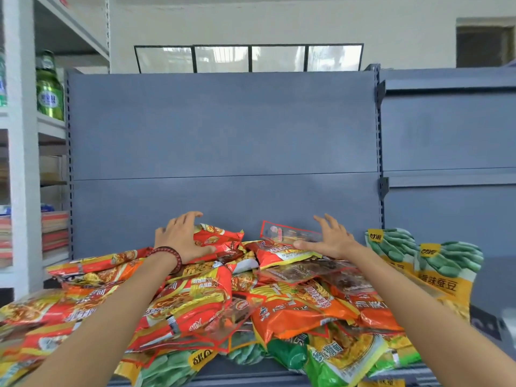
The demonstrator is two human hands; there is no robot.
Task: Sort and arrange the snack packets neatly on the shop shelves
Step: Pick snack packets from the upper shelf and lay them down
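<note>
At the near edge of the grey shelf (240,371), green packets (167,367) are lying flat and partly sliding under the heap. Above them a loose pile (195,297) of red, orange and yellow snack packets is covering most of the shelf, overlapping at all angles. Both forearms are reaching across it.

The left hand (181,241), wearing a dark red bracelet (170,254), is resting spread wide on a red packet (220,238) at the back of the pile, thumb lying along its front. Its fingers are arching over the top edge, and it is hard to tell whether they are touching anything behind. The right hand (329,241) is also spread wide, holding nothing, its thumb touching the packets just below a clear packet (290,234) with a red border.

Just right of that hand, two yellow bean packets (446,269) are standing upright side by side against the blue-grey back panel (223,135). To the left, a white rack (22,135) is carrying green cans (49,93) and, lower down, stacked books (54,230). Beyond the panel, a window (248,58) is showing in the pale wall.
</note>
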